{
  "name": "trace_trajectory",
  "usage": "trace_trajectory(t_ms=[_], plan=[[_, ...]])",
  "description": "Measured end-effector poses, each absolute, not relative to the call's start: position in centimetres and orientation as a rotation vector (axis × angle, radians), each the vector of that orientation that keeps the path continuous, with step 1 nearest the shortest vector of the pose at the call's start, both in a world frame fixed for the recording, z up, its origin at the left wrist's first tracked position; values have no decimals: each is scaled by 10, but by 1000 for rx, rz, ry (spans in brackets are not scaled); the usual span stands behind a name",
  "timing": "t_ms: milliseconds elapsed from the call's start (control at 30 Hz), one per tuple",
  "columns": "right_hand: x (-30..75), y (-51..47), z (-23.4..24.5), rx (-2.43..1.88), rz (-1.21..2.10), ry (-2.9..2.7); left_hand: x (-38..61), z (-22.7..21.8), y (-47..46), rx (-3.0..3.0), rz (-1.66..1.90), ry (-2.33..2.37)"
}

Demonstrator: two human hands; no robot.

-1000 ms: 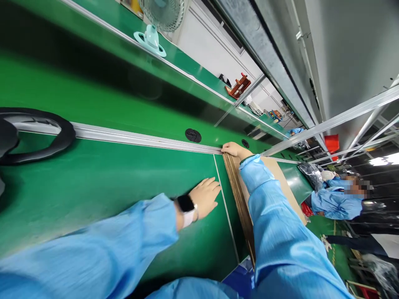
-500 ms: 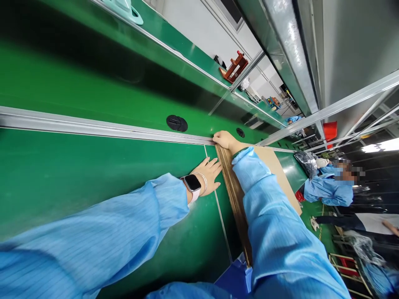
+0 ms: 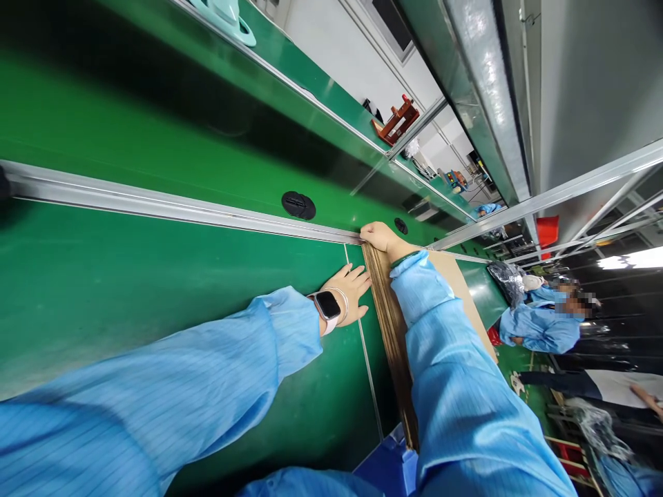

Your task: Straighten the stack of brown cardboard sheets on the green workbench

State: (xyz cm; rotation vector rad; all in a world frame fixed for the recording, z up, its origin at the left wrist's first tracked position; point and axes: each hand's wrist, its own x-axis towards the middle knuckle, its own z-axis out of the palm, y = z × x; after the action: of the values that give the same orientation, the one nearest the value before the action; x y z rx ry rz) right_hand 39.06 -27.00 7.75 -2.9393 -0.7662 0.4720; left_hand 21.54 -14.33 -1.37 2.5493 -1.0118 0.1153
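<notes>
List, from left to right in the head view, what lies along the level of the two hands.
Green table → watch → left hand → cardboard stack → right sleeve → co-worker in blue.

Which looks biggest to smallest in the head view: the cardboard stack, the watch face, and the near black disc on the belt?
1. cardboard stack
2. near black disc
3. watch face
The last two look close; the disc lies farther off, so that order is unsure.

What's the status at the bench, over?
Left hand flat, fingertips against the cardboard stack. Right hand gripping the stack's far corner, sleeve lying over it. Two black discs beyond the rail, clear of both hands.
</notes>
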Motion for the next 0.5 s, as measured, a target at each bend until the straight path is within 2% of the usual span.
trace_trajectory(t_ms=[500], plan=[[391,-264,72,-2973,356,-740,214,2,-139,2592,29,-1046]])
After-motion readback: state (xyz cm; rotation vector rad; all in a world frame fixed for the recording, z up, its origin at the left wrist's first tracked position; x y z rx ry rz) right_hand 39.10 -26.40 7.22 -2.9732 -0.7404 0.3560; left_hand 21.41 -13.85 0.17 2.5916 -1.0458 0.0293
